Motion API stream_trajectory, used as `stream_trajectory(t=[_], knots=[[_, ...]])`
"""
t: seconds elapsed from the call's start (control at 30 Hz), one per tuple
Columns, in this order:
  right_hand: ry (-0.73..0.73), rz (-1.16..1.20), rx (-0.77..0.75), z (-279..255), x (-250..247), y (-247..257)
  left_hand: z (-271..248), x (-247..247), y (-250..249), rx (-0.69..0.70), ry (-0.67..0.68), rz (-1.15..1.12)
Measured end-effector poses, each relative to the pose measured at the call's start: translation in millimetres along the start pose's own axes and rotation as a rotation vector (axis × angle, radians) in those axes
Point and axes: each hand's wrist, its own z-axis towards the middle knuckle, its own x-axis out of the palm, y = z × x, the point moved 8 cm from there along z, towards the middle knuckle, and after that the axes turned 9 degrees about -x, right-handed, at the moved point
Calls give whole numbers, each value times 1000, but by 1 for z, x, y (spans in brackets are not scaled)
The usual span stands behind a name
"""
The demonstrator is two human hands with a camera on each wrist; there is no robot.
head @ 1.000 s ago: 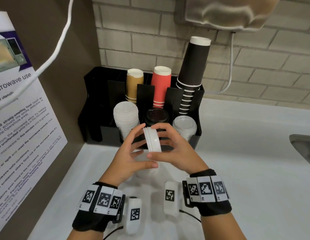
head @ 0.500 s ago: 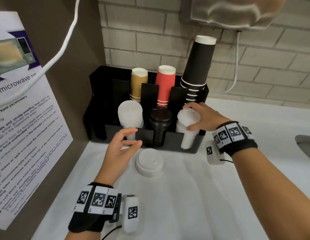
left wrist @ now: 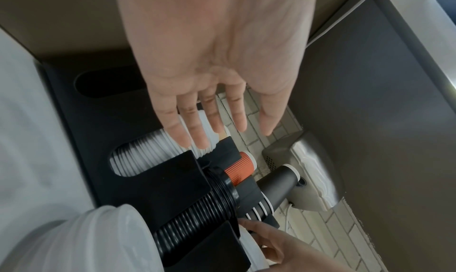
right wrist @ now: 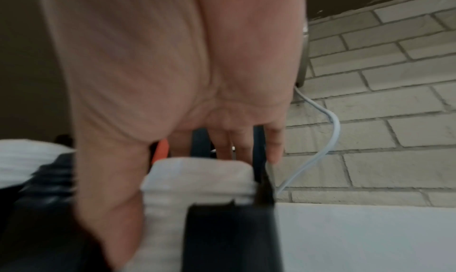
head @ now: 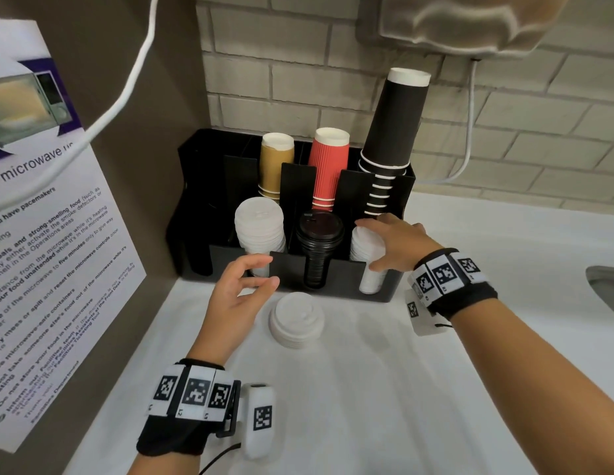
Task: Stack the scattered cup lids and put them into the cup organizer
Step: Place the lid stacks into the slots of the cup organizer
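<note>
A person's left hand point(head: 242, 289) hovers empty above a white counter point(head: 384, 389), fingers loosely curled and apart, just left of a short stack of white lids point(head: 296, 320) lying dome-up in front of the black organizer point(head: 343, 279). The right hand point(head: 393, 243) reaches to the organizer's front right slot, palm over the top of the white lid stack point(head: 365, 248) standing there, thumb at its side and fingers on its far side; the blurred wrist view does not settle whether the fingers clamp the stack or merely press it down.

The lids look thin, light and slightly flexible, their smooth plastic likely slippery; nested, they should lift as one if taken by the rim on opposite sides, while a hard squeeze on the domes could buckle them or splay the stack.

The front left slot holds a taller white lid stack point(head: 259, 228) and the middle slot black lids point(head: 320, 248). Behind stand tan cups point(head: 276, 162), red ribbed cups point(head: 329, 166) and a leaning tower of black cups point(head: 393, 138). The organizer sits in a corner, against a pale brick wall point(head: 298, 80) and a brown side panel bearing a microwave notice point(head: 41, 217), with a white cable point(head: 120, 101) crossing it. A metal sink edge point(head: 607, 286) shows at far right.
</note>
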Motion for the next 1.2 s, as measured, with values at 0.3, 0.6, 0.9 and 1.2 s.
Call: stream_trajectory(t=[0.3, 0.6, 0.9, 1.2], knots=[[-3, -326, 15, -12, 37, 21, 2, -1, -4, 4, 2, 2], [-238, 218, -391, -30, 0, 114, 5, -3, -5, 1, -11, -16], [354, 34, -285, -13, 85, 153, 5, -8, 0, 1, -22, -10], [297, 114, -239, -10, 85, 149, 6, -14, 0, 11, -40, -6]])
